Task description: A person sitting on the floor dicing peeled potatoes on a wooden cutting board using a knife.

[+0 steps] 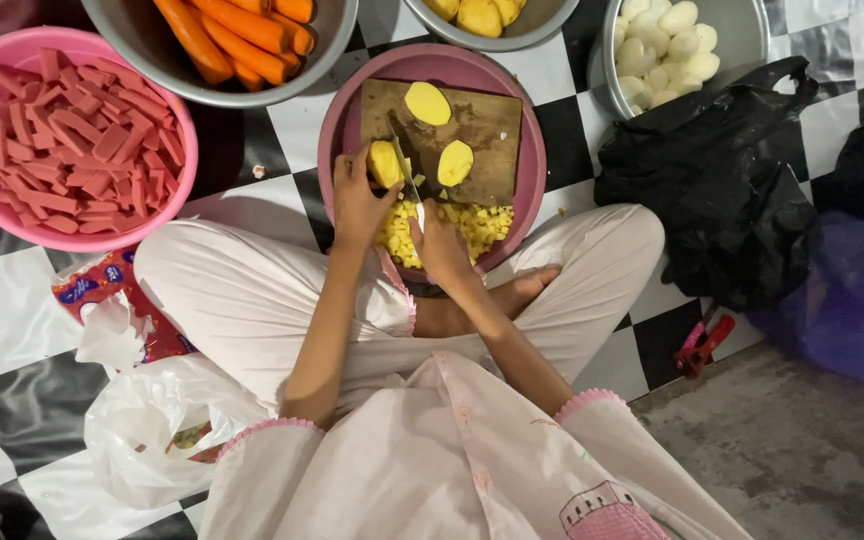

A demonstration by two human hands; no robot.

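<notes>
- While the left hand [357,200] presses its fingers down on a peeled yellow potato piece [385,163], that piece lies at the near left corner of the wooden cutting board [482,125], right under the fingertips.
- The right hand [439,245] is closed around the handle of a knife [404,168], whose blade runs away from the person and rests against the right side of the held piece.
- Two more potato halves lie cut side up on the board: one [428,103] at the far edge, one [455,163] just right of the blade.
- The board sits across a pink basin [532,160]; diced potato [482,222] is heaped in the basin's near part, beside the right hand.
- To the left stands a pink bowl [184,150] full of red sausage sticks [72,145].
- Farther off are metal bowls: one with peeled carrots [242,35], one on the right with peeled white eggs [664,50].
- A black plastic bag [722,190] lies right of the basin; a white plastic bag [157,425] lies near left on the chequered floor [282,130].
</notes>
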